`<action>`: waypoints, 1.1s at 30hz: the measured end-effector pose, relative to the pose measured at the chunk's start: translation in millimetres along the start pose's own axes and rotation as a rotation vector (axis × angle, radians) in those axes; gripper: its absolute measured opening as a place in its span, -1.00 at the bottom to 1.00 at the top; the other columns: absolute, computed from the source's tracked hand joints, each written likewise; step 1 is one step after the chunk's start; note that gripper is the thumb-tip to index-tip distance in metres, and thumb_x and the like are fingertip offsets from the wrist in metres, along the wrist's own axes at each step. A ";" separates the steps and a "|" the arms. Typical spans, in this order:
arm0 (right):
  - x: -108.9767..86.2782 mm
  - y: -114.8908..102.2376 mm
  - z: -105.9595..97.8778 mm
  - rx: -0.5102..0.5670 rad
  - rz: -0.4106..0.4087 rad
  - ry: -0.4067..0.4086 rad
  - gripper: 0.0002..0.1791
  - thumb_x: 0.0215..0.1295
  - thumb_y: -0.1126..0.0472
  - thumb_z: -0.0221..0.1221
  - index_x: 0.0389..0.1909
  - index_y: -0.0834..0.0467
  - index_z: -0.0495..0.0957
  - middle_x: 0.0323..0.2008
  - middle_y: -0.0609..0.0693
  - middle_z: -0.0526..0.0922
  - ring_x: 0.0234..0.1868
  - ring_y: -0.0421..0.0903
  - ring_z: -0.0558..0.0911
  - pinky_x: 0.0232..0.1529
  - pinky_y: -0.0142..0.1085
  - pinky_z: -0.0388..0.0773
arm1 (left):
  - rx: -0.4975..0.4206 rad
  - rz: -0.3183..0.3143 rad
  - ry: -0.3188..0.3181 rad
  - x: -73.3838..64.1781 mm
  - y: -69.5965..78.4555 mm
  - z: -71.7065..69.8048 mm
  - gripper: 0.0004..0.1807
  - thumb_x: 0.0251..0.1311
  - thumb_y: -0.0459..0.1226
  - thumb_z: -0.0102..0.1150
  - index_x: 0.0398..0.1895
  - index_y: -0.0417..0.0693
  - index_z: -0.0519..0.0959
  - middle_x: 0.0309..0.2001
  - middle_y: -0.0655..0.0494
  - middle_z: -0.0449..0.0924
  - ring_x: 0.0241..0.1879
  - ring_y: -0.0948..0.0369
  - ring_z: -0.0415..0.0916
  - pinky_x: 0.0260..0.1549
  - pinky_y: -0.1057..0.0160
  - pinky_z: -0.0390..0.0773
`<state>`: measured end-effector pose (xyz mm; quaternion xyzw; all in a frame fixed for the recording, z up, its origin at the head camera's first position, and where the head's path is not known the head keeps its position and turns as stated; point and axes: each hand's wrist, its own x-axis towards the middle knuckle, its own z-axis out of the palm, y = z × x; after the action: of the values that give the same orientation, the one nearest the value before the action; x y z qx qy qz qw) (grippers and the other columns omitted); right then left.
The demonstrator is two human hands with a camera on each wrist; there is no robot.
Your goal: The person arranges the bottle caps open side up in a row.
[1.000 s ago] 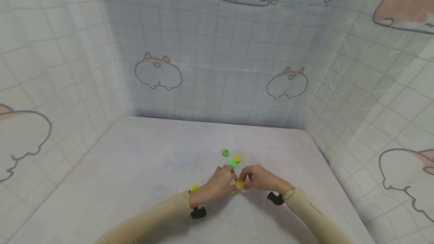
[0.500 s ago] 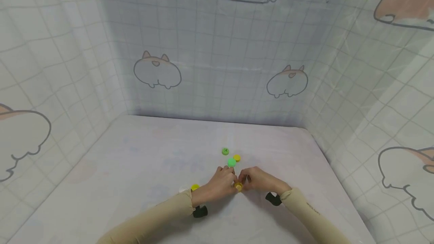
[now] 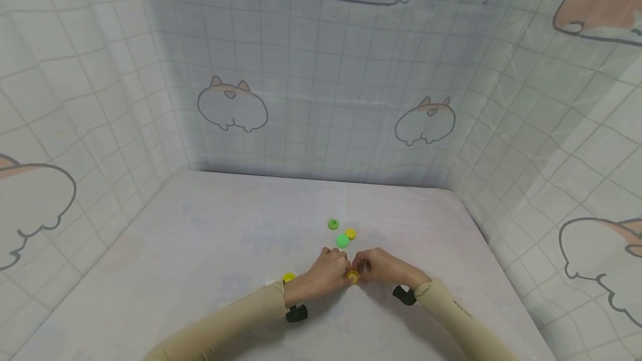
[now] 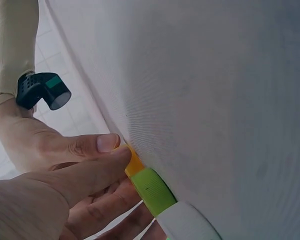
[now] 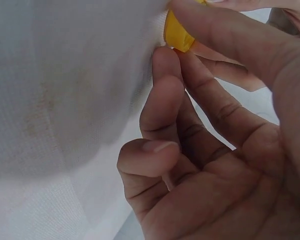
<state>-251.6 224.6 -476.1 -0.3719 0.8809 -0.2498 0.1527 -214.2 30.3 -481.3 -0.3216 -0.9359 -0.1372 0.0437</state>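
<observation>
White table (image 3: pixel 200 272), left hand (image 3: pixel 326 273) and right hand (image 3: pixel 383 267) together pinching 1 yellow cap (image 3: pixel 353 276), 3 loose caps (image 3: pixel 342 240) beyond.

Head view above, wrist views close

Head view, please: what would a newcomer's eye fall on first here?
Both hands meet at the near middle of the white table, the left hand and right hand pinching one small yellow cap between them. Just beyond lie two green caps and another yellow one.
</observation>
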 end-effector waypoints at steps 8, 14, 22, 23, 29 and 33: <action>-1.2 0.2 4.6 0.023 0.014 -0.003 -0.76 0.08 0.28 0.37 -0.20 0.07 0.63 -0.26 -0.15 0.68 -0.31 -0.25 0.55 -0.27 -0.44 0.49 | -0.031 -0.001 -0.023 -0.6 -2.1 4.3 -0.88 0.03 -0.18 0.40 -0.57 0.04 0.70 -0.51 0.30 0.53 -0.44 0.35 0.37 -0.18 0.16 0.39; -0.9 0.8 2.7 -0.002 -0.006 0.008 -0.71 0.04 0.28 0.40 -0.18 0.08 0.62 -0.25 -0.15 0.68 -0.27 -0.24 0.57 -0.25 -0.43 0.49 | -0.063 0.014 -0.026 -0.9 -5.2 2.9 -0.89 -0.02 -0.18 0.44 -0.56 0.06 0.69 -0.52 0.30 0.51 -0.45 0.35 0.35 -0.24 0.20 0.34; -2.9 1.1 -3.3 -0.034 -0.029 0.000 -0.68 0.06 0.35 0.30 -0.11 0.10 0.61 -0.19 -0.12 0.68 -0.20 -0.21 0.58 -0.20 -0.39 0.50 | -0.165 0.000 -0.057 0.8 -9.1 -1.4 -0.80 -0.04 -0.11 0.46 -0.40 0.00 0.74 -0.45 0.27 0.59 -0.45 0.41 0.35 -0.25 0.24 0.32; -3.0 1.0 -4.0 -0.038 -0.030 0.000 -0.67 0.06 0.37 0.27 -0.10 0.10 0.61 -0.18 -0.11 0.68 -0.20 -0.21 0.58 -0.19 -0.39 0.51 | -0.176 -0.007 -0.062 1.4 -9.5 -1.9 -0.77 -0.04 -0.10 0.47 -0.38 -0.02 0.74 -0.43 0.26 0.60 -0.46 0.42 0.35 -0.24 0.24 0.32; -1.0 -2.1 -8.4 -0.042 0.005 0.013 -0.67 0.05 0.39 0.21 -0.13 0.08 0.63 -0.16 -0.12 0.67 -0.18 -0.18 0.59 -0.18 -0.39 0.51 | -0.161 -0.009 -0.073 3.5 -9.9 -7.1 -0.70 -0.05 -0.03 0.46 -0.34 -0.02 0.74 -0.37 0.23 0.63 -0.44 0.42 0.40 -0.19 0.19 0.38; 0.4 -6.4 -11.6 -0.039 0.026 0.036 -0.73 0.09 0.33 0.26 -0.15 0.08 0.64 -0.17 -0.13 0.66 -0.20 -0.13 0.59 -0.20 -0.37 0.50 | -0.180 -0.017 -0.078 3.9 -10.5 -13.0 -0.67 0.00 -0.01 0.43 -0.29 -0.04 0.74 -0.34 0.22 0.66 -0.42 0.42 0.41 -0.10 0.09 0.43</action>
<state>-253.5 224.3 -462.9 -0.3586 0.8931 -0.2372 0.1326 -223.9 21.0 -470.6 -0.3214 -0.9235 -0.2083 -0.0228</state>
